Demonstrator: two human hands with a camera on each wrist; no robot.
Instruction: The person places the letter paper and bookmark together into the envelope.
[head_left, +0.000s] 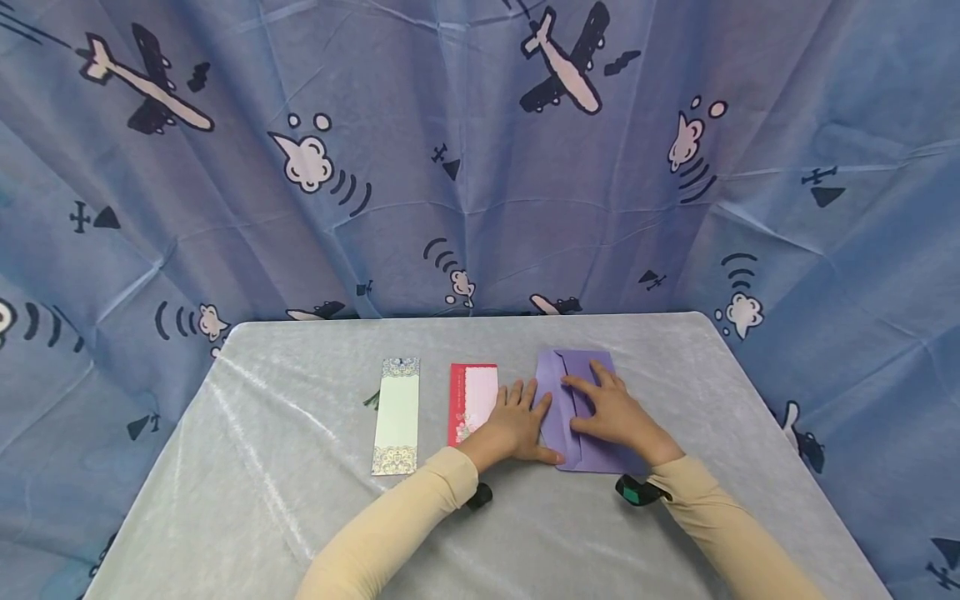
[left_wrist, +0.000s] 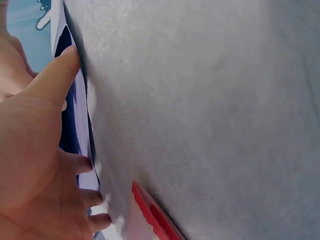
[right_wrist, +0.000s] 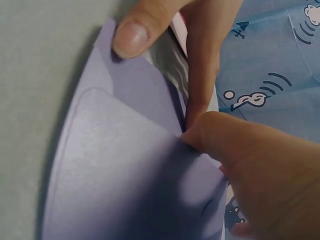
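A purple envelope [head_left: 600, 457] lies on the table, its flap toward the left and its pocket edge running lengthwise. My left hand [head_left: 517, 425] rests across its left edge with fingers spread; in the left wrist view the thumb [left_wrist: 57, 72] lies over the envelope's border. My right hand [head_left: 615, 412] is on top of the envelope, fingers spread and thumb apart from them. Up close in the right wrist view, the right thumb [right_wrist: 207, 132] touches the pocket's edge. Partly hidden by my left hand is a red card [head_left: 457, 400] with a pale scalloped panel.
Farther left lies a long pale bookmark [head_left: 397, 408] with patterned ends and a green tassel [head_left: 372, 400]. A grey velvety cloth [head_left: 247, 467] covers the table. Behind its far edge hangs a blue curtain [head_left: 405, 108] printed with airplanes.
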